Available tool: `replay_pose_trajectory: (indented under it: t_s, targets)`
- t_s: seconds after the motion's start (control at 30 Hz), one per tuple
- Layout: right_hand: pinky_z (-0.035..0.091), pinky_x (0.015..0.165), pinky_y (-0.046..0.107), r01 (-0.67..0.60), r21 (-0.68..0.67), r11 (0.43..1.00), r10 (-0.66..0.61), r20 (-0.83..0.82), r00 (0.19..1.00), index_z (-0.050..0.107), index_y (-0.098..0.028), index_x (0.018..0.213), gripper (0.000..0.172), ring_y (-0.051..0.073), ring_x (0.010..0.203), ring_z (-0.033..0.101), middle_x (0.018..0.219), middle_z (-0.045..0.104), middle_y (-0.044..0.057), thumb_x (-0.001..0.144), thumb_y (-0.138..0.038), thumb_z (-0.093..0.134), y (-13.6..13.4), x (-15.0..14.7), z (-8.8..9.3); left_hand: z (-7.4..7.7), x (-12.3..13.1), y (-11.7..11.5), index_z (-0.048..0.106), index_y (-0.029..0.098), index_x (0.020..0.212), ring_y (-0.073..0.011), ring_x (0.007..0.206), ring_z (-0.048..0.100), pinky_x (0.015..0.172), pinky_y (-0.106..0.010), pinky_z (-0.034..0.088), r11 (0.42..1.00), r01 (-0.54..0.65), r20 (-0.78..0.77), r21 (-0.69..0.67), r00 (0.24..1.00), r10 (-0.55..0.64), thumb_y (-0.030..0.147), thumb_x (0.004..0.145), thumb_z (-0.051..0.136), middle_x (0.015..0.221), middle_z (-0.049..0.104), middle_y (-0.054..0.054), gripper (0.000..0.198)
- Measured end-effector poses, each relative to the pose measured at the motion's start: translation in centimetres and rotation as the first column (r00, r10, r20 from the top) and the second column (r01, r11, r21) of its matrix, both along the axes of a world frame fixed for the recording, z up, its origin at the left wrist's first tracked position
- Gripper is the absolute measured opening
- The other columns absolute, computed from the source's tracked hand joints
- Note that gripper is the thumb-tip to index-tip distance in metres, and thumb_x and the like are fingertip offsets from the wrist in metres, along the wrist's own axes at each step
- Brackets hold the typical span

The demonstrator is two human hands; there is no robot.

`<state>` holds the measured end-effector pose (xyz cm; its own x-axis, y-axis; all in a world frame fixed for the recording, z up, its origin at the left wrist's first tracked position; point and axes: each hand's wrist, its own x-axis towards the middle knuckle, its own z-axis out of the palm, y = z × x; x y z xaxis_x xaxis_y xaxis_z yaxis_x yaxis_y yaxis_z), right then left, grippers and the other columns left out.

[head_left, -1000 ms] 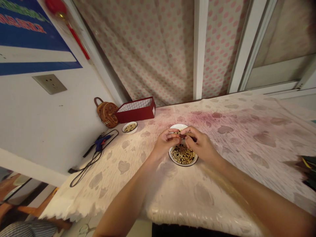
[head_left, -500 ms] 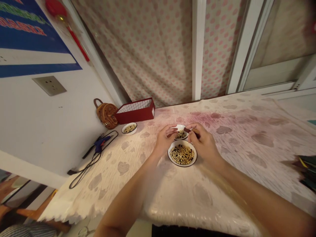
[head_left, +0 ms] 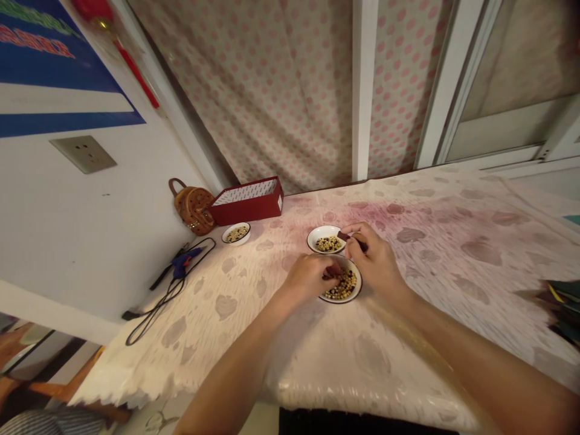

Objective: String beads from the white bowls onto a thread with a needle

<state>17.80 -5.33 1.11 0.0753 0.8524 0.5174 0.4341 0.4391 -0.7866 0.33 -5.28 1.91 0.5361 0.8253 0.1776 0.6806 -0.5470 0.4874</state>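
My left hand (head_left: pixel 310 277) reaches over the left side of the near white bowl (head_left: pixel 360 287), its fingers curled down into a mix of pale and dark beans (head_left: pixel 345 286). What those fingers hold, if anything, is hidden. Just behind, a second white bowl (head_left: pixel 312 234) contains a smaller heap of similar beans (head_left: pixel 328 243). Beside that bowl's right edge, my right hand (head_left: pixel 374 254) is closed on a small dark reddish-brown piece (head_left: pixel 345 236), which looks like cloth, partly covered by the fingers.
Toward the left stands a third white bowl (head_left: pixel 236 234) with beans. Behind it are a red box (head_left: pixel 248 208) and a small brown backpack (head_left: pixel 194 208). A blue glue gun (head_left: pixel 183 264) with its cord lies near the wall. Dark items (head_left: pixel 562 308) sit at the right.
My left hand has moved from the far bowl back toward me, into the near bowl's beans. My right hand stays almost in place with the dark piece.
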Motion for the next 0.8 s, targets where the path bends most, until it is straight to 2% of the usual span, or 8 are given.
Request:
replay_pose_trajectory:
  t_s: [0.13,0.23,0.3,0.43,0.5,0.6,0.8]
  targets:
    - [0.042,0.065,0.031,0.008,-0.019,1.0,-0.008,0.002,1.0,0.06,-0.023,0.105,0.019,0.018,0.06,0.06,0.065,0.063,-0.003,0.091,-0.025,0.047,0.0,0.0,0.0,-0.4,0.0,0.1,0.075,0.021,0.085,-0.0178,0.078,0.069,0.077,-0.031,0.052,0.999,-0.009,0.071,-0.047,0.997,0.013,0.012,0.08,0.068,0.088,0.077,-0.002,0.013]
    - [0.043,0.065,0.031,-0.001,-0.02,1.0,0.001,0.004,1.0,0.06,-0.023,0.105,0.019,0.017,0.06,0.06,0.063,0.063,-0.004,0.091,-0.024,0.047,0.0,0.0,0.0,-0.7,-0.1,0.3,0.074,0.02,0.089,-0.0162,0.078,0.068,0.076,-0.029,0.052,0.992,-0.019,0.244,-0.126,0.969,0.05,0.011,0.08,0.068,0.088,0.076,-0.002,0.014]
    - [0.043,0.064,0.031,-0.011,-0.01,1.0,0.012,0.006,1.0,0.06,-0.024,0.104,0.018,0.017,0.058,0.06,0.062,0.063,-0.004,0.091,-0.024,0.047,-0.1,0.0,0.1,-0.9,-0.2,0.6,0.073,0.019,0.093,-0.0152,0.08,0.068,0.078,-0.028,0.052,0.98,0.015,0.421,-0.198,0.904,0.072,0.011,0.081,0.068,0.089,0.075,-0.003,0.015]
    - [0.042,0.06,0.029,-0.077,0.004,0.997,0.077,0.014,0.997,0.06,-0.024,0.103,0.017,0.016,0.054,0.057,0.061,0.062,-0.005,0.092,-0.025,0.047,-0.2,-0.1,0.1,-1.2,-0.5,1.5,0.07,0.016,0.098,-0.0147,0.085,0.069,0.088,-0.032,0.054,0.93,0.115,0.712,-0.35,0.677,0.185,0.017,0.08,0.076,0.091,0.074,-0.005,0.019]
    - [0.042,0.06,0.029,-0.129,-0.003,0.992,0.129,0.015,0.992,0.059,-0.024,0.104,0.017,0.016,0.055,0.058,0.061,0.061,-0.005,0.093,-0.026,0.047,-0.2,-0.2,0.0,-1.2,-0.8,1.8,0.07,0.015,0.1,-0.0153,0.087,0.07,0.092,-0.035,0.054,0.896,0.154,0.763,-0.417,0.594,0.253,0.023,0.077,0.081,0.093,0.075,-0.005,0.027]
    - [0.043,0.06,0.028,-0.189,-0.028,0.982,0.189,0.021,0.982,0.058,-0.024,0.105,0.017,0.016,0.057,0.059,0.061,0.061,-0.006,0.094,-0.026,0.046,-0.2,-0.3,-0.2,-1.2,-1.0,2.0,0.071,0.016,0.101,-0.016,0.09,0.07,0.094,-0.036,0.053,0.851,0.2,0.792,-0.485,0.513,0.331,0.028,0.073,0.086,0.097,0.075,-0.006,0.035]
    - [0.043,0.06,0.027,-0.253,-0.038,0.967,0.254,0.045,0.966,0.056,-0.024,0.105,0.018,0.015,0.058,0.059,0.063,0.062,-0.006,0.091,-0.021,0.045,0.0,-0.3,-0.5,-1.0,-0.9,1.8,0.072,0.015,0.1,-0.0129,0.085,0.068,0.094,-0.034,0.053,0.794,0.256,0.803,-0.551,0.422,0.422,0.026,0.065,0.092,0.091,0.073,-0.002,0.042]
